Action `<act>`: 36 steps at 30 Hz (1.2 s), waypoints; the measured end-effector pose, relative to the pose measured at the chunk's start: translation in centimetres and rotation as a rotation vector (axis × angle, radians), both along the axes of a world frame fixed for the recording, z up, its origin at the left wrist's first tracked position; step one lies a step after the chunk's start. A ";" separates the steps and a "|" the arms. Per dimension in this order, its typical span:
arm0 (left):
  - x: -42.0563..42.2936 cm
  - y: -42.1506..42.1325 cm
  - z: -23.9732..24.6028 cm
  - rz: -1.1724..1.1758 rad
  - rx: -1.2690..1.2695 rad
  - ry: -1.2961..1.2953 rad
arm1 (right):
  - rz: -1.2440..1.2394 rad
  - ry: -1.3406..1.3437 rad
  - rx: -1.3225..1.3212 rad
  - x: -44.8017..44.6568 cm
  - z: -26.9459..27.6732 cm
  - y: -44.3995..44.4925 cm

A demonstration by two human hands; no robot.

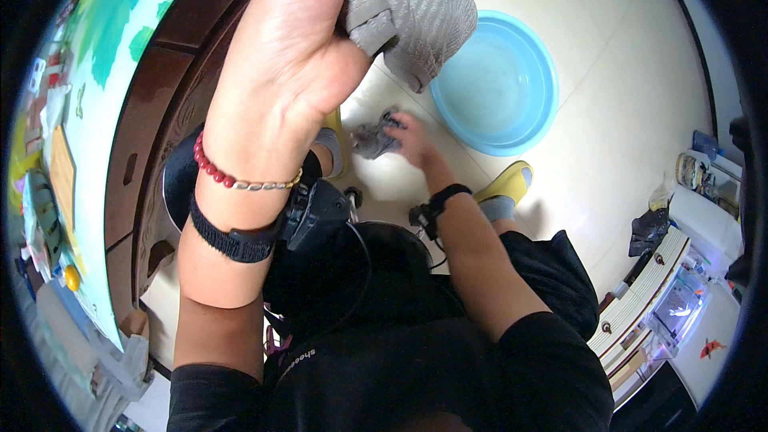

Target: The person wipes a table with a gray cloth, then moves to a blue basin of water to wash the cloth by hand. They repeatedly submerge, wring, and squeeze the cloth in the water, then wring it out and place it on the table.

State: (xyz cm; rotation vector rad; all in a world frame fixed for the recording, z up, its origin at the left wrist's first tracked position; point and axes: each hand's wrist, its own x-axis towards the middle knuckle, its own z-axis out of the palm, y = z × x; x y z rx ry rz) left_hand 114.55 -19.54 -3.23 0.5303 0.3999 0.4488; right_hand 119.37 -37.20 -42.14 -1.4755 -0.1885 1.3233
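My left hand [300,42] is raised close to the camera, palm side showing, and grips a grey object [429,12] with a wavy ridged surface. The upper frame edge cuts off most of its fingers, and what the object is cannot be told. Lower down, near the floor between my feet, my right hand [414,139] holds a crumpled dark grey cloth [377,137], both blurred. A light blue plastic basin [543,126] with cloudy water in it stands on the floor beyond my right hand, partly covered by the grey object.
Pale floor tiles [600,150] surround the basin. A dark wooden cabinet [150,90] with a green-patterned top runs along the left. Yellow slippers [507,183] are on my feet. On the right stand a white drawer unit [645,288] and a lit fish tank [678,312].
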 end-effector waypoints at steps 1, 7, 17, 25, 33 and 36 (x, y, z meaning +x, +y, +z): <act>-0.1 0.1 -0.2 0.013 0.009 -0.003 | -0.036 0.014 -0.016 1.8 1.7 -0.4; 1.3 1.6 -1.7 -0.050 0.022 0.075 | -0.309 0.114 0.186 11.8 12.3 -4.1; 4.5 -1.2 -4.0 -0.115 -0.075 0.117 | -0.791 0.041 -0.156 15.3 9.8 -9.5; 10.7 -3.9 -13.4 -0.067 0.181 0.380 | -0.625 -0.667 -0.387 16.8 4.5 -7.8; 16.7 -6.0 -25.5 -0.070 -0.068 0.383 | -0.454 -0.500 -0.295 19.2 6.4 -8.5; 18.8 -6.9 -28.4 -0.103 0.070 0.369 | -0.218 -0.677 -0.456 20.5 5.0 -9.8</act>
